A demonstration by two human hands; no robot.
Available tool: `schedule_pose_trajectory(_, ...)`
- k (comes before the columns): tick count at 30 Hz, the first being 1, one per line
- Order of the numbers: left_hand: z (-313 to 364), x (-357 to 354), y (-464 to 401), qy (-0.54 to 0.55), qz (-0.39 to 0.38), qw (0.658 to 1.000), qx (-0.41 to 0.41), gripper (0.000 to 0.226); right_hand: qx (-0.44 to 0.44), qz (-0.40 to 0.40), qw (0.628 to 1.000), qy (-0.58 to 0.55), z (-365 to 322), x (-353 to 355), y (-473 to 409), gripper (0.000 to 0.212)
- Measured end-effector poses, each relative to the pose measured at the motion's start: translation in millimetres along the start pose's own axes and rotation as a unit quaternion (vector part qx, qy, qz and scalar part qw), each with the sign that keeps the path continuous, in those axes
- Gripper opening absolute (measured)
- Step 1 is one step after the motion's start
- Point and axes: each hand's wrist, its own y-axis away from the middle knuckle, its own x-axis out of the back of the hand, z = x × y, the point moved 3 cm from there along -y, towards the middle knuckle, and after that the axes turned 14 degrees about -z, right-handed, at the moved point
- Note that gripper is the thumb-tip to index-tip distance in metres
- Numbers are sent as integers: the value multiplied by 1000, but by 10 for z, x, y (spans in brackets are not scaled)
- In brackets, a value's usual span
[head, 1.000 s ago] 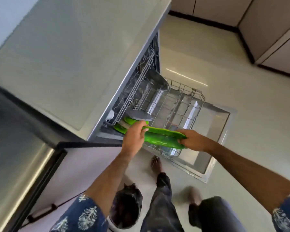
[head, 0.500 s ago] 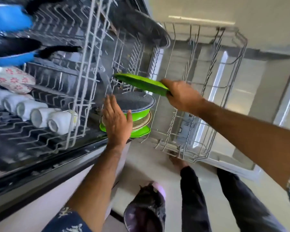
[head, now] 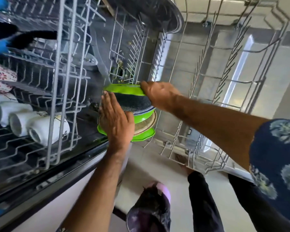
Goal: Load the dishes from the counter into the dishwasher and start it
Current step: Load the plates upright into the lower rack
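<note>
While the right hand (head: 159,94) pinches the far edge of a green plate (head: 122,89), fingers curled over its rim, the loading step is plainly in hand: this plate is being brought to the dishes already standing in the lower rack (head: 208,84). It sits at about twelve o'clock of the stack (head: 144,119), tilted, touching or just above a grey speckled dish (head: 132,102) that tops the pile. Below that dish show another green plate, a beige one and a green one at the bottom.

The left hand (head: 115,119) lies flat against the stack's near side at about nine o'clock, fingers straight and together, holding nothing (it looks to be steadying the pile, not gripping it). At nine o'clock of the whole scene the upper rack (head: 57,72) carries white cups (head: 32,124) on their sides, with a floral piece and something blue further up, both partly cut off.

Judging by the open rack space at three o'clock, the task is part done; whether more dishes wait on the counter cannot be told, since the counter is out of view.

The next move calls for settling the green plate so it rests firmly, either between the rack's wires or against its neighbours, then letting go without knocking the stack. The left hand's support matters here, as the pile leans and could slide. Closing the door and starting the machine are not yet done.
</note>
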Motion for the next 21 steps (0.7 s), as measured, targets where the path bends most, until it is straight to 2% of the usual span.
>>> schedule_pose_trajectory(2,-34,-12,5,15,15,1000,0,70,28,30,996,78,-13,-53,-18,41)
schedule_pose_trajectory(4,-36,9,31,38,31,999,1,62,11,48,988,144,-31,-207,-51,37)
schedule_pose_trajectory(7,9,22,34,23,30,999,-31,52,19,6,995,99,-64,-331,-105,41)
schedule_pose_trajectory(10,42,-27,26,-40,-24,998,-42,56,8,-11,998,61,-59,-295,-204,44)
schedule_pose_trajectory(16,19,15,-49,-98,-108,989,-20,67,43,-140,989,29,-76,-251,-548,43)
schedule_pose_trajectory(18,12,39,-90,-119,-139,983,-25,70,65,-172,982,51,4,-208,-544,43)
schedule_pose_trajectory(21,33,84,-154,-137,-178,974,-38,72,60,-166,982,68,134,-182,-459,43)
